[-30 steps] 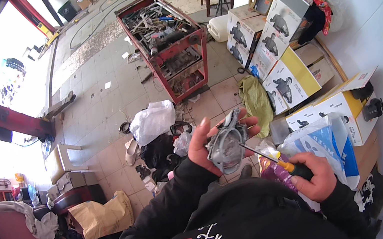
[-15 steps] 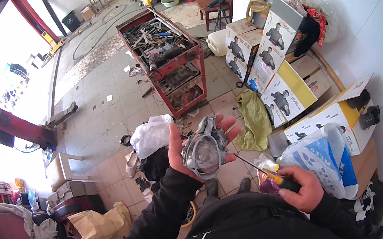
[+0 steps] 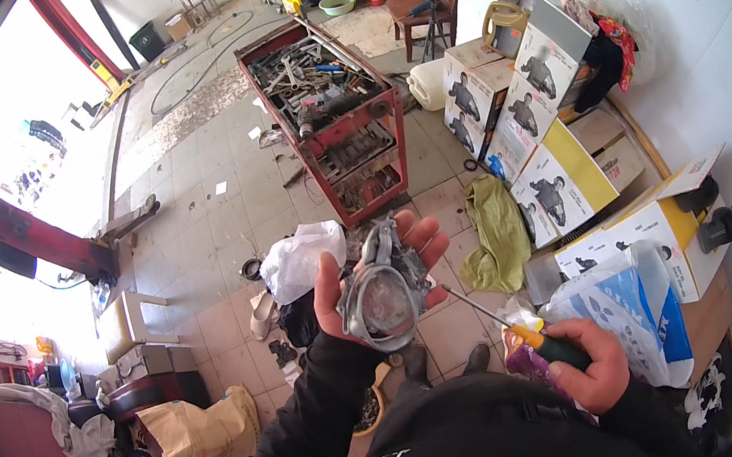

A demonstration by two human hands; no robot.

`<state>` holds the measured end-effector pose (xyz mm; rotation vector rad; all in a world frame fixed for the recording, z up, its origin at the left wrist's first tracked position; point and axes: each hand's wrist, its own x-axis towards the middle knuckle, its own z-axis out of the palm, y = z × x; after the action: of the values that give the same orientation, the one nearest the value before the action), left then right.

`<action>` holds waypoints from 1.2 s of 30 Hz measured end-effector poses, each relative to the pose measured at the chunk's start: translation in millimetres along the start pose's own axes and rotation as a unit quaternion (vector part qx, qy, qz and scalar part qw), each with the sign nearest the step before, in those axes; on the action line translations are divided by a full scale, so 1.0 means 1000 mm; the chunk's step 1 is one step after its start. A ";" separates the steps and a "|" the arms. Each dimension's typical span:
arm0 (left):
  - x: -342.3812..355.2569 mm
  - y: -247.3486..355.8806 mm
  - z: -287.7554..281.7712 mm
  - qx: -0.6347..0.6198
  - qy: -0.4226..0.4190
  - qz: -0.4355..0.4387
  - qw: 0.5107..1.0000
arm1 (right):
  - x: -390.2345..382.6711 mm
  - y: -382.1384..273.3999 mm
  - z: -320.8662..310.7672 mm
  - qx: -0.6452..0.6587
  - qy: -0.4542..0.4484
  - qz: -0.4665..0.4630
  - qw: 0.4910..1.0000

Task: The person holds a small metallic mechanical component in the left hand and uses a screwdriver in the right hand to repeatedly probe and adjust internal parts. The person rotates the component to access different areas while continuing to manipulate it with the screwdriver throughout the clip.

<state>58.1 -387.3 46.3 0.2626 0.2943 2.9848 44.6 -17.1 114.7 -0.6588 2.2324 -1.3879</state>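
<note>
Resting palm up, my left hand [image 3: 330,300] cups a grey round-rimmed part [image 3: 386,301]; the thumb and fingers curl around its edges. The part has a ring facing me, a cloudy round middle and a narrower neck at the far end; what it belongs to I cannot make out. My right hand [image 3: 605,370] is closed around the green and orange handle of a screwdriver [image 3: 528,337]. The long thin shaft points up and left, its tip close to the left hand's fingertips, apart from the part.
A red tool cart [image 3: 332,128] full of wrenches stands ahead. To the right are printed cardboard boxes [image 3: 561,176] and a blue-white plastic bag [image 3: 617,308]. An olive sack [image 3: 494,231] and a white bag [image 3: 301,259] lie on the tiled floor. At left sits a brown paper bag [image 3: 201,430].
The grey part has turned slightly in my left hand, so its ring faces me more squarely. My right hand keeps its hold on the screwdriver. The whole view has shifted a little.
</note>
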 end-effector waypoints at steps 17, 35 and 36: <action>0.007 -0.047 -0.003 0.113 0.034 -0.123 0.985 | 0.095 -0.017 0.046 0.220 0.007 0.090 0.971; -0.013 -0.056 -0.003 0.224 0.008 -0.168 0.960 | 0.100 -0.015 0.013 -0.277 0.040 -0.445 0.851; -0.009 -0.054 -0.002 0.256 -0.009 -0.179 0.950 | 0.099 -0.015 0.012 -0.290 0.042 -0.465 0.836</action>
<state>72.6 -336.9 31.6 0.2525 0.9998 2.4981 -24.6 -90.4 112.5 -2.1464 2.5038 -1.0285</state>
